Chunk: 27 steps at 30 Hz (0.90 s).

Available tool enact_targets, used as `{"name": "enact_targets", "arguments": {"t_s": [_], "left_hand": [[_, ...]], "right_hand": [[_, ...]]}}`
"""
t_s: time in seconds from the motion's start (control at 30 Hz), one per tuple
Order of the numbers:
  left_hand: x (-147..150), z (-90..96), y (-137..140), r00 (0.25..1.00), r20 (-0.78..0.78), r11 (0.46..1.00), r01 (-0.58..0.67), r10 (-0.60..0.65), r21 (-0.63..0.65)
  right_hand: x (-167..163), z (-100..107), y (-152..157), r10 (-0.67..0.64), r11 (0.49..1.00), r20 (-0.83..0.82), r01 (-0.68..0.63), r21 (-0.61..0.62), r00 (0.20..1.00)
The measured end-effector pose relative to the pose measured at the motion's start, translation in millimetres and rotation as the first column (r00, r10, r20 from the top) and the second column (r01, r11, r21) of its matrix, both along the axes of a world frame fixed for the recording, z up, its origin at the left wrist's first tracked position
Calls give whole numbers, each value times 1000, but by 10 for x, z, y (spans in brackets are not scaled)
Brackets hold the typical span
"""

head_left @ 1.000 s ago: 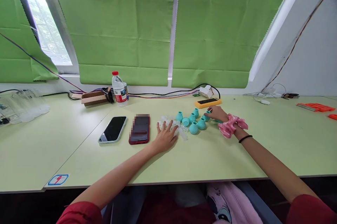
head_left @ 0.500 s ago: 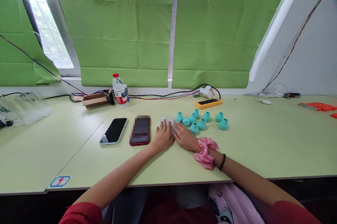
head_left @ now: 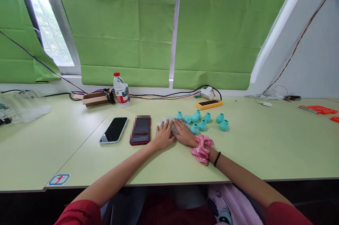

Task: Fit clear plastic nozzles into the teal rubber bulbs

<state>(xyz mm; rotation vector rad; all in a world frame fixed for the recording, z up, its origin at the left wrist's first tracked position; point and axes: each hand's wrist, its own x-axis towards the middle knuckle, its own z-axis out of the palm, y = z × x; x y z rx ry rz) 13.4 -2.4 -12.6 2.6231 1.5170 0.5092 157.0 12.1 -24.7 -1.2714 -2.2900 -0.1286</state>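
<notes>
The translucent plastic pieces [head_left: 163, 120] lie in a loose cluster on the bench [head_left: 265, 144], centrally in front of the person and partly covered by the hands. The left hand [head_left: 164, 134] and right hand [head_left: 184, 133] are set together, palms down, fingers meeting over the cluster. This placement probably confines the loose pieces; whether any finger grips one cannot be told.

Right of the cluster stand the turquoise narrow-necked bulbs [head_left: 202, 125], near the right hand. Most are upright, mouths up, presumably because their broad bases are stable; one near the cluster sits differently, its posture unclear.

Left of the left hand, the red-edged phone [head_left: 140, 131] and the pale-cased phone [head_left: 113, 131] lie flat, apart from the pieces. At the rear, the yellow power strip [head_left: 209, 104] sits near the black cable [head_left: 203, 85], likely for reach.
</notes>
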Motion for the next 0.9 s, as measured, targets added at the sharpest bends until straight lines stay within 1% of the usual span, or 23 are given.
{"name": "enact_targets", "arguments": {"t_s": [0.1, 0.23, 0.33, 0.47, 0.53, 0.6, 0.67, 0.77, 0.9], "left_hand": [[-26, -3, 17, 998, -9, 998, 65, -65, 24], [-41, 19, 32, 985, 64, 981, 154, -162, 117], [-45, 31, 36, 970, 136, 974, 184, -202, 135], [-42, 22, 43, 950, 199, 963, 208, -241, 170], [-34, 11, 41, 948, 194, 958, 216, -252, 190], [-25, -8, 35, 956, 168, 957, 204, -240, 208], [-19, -36, 33, 966, 128, 956, 193, -224, 219], [-20, -77, 45, 973, 73, 958, 200, -219, 204], [-29, -77, 77, 965, 73, 957, 238, -253, 168]], "right_hand": [[7, 36, 18, 27, 1000, 23, -26, -15, 999], [20, 83, -8, 27, 1000, -30, -27, -6, 999], [26, 79, -22, 12, 1000, -100, -13, -6, 995], [28, 62, -15, 41, 999, -248, -35, 27, 968], [29, 62, -13, 72, 997, -272, -61, 50, 960], [31, 63, -11, 120, 993, -231, -113, 46, 966], [35, 58, -5, 157, 988, -166, -157, 12, 974], [41, 39, 16, 136, 990, -132, -141, -29, 982], [41, 24, 43, 105, 994, -191, -108, -4, 976]]}}
